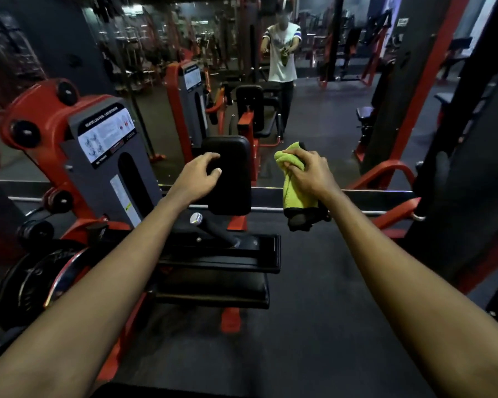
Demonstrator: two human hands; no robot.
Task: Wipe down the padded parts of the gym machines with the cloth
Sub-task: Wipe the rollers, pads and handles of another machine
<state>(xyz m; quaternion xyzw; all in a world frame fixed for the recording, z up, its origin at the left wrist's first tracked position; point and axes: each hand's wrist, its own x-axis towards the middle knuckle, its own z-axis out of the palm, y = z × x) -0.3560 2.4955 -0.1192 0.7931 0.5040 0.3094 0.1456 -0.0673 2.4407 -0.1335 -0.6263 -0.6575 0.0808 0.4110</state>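
The lime-green microfibre cloth (293, 193), seemingly soft and light, is gripped mid-length by the right hand (306, 175); left hand (197, 176) clasps the black vinyl pad (230, 179)

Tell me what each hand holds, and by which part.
The right hand grips the green cloth at its bunched upper end. The left hand touches the black pad at its left edge; grip unclear.

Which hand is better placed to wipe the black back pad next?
Right, probably: the right hand holds the green cloth beside the back pad, while the left hand touches the pad with no cloth.
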